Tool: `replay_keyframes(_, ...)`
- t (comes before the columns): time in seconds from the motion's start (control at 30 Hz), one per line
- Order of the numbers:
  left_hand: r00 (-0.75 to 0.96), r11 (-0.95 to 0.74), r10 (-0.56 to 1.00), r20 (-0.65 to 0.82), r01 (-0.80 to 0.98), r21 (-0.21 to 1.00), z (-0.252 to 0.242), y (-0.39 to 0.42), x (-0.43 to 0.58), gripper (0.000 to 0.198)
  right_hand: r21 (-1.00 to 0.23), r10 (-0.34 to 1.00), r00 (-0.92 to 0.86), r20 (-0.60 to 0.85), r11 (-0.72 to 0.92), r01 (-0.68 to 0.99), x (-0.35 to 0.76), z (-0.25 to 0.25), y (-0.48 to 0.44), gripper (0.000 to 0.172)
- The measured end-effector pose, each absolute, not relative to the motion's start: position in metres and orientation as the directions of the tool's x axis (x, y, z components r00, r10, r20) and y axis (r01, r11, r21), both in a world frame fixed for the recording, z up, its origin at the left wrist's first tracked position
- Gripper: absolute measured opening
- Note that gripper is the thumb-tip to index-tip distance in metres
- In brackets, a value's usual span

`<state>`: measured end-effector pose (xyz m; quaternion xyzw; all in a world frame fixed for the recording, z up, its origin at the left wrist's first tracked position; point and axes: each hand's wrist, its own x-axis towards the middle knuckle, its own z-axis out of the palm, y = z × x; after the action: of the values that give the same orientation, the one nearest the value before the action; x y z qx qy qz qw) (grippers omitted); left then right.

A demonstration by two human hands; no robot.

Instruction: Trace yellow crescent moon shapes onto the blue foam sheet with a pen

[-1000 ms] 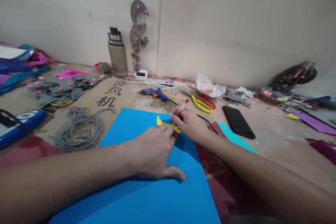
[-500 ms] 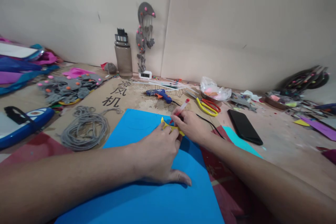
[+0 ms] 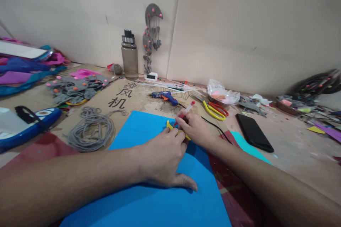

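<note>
A large blue sheet (image 3: 149,207) lies flat under both hands, with a faint curved outline near its far left corner. On its far part rests a small yellow crescent cutout (image 3: 169,124), partly covered by fingers. My left hand (image 3: 165,159) presses the crescent down with its fingertips, its thumb spread out on the blue sheet. In my right hand (image 3: 195,127) a pen with a clear barrel and red end (image 3: 189,107) is pinched, its tip against the sheet at the crescent's upper edge.
Beyond the sheet lie a blue glue gun (image 3: 165,96) with its cord and yellow-and-red-handled scissors (image 3: 214,110). A black phone (image 3: 254,132) is at right, coiled grey cord (image 3: 92,131) at left. A bottle (image 3: 129,60) stands by the back wall.
The whole view has shifted slightly, so things appear farther right. Both hands keep nearly the same place on the sheet, the pen still at the crescent's edge.
</note>
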<state>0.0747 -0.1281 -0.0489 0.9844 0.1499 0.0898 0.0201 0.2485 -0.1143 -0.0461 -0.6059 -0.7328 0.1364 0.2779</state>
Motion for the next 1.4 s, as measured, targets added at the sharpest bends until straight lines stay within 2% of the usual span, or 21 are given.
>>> replay_keyframes(0.87, 0.941, -0.953, 0.3, 0.16, 0.289, 0.087, -0.046, -0.129, 0.074, 0.104, -0.591, 0.959, -0.132, 0.249, 0.259, 0.764, 0.243, -0.049, -0.101, 0.019)
replay_keyframes(1.4, 0.938, -0.954, 0.298, 0.179, 0.288, 0.081, -0.049, -0.129, 0.075, 0.105, -0.566, 0.957, -0.114, 0.266, 0.251, 0.785, 0.24, -0.05, -0.092, 0.021)
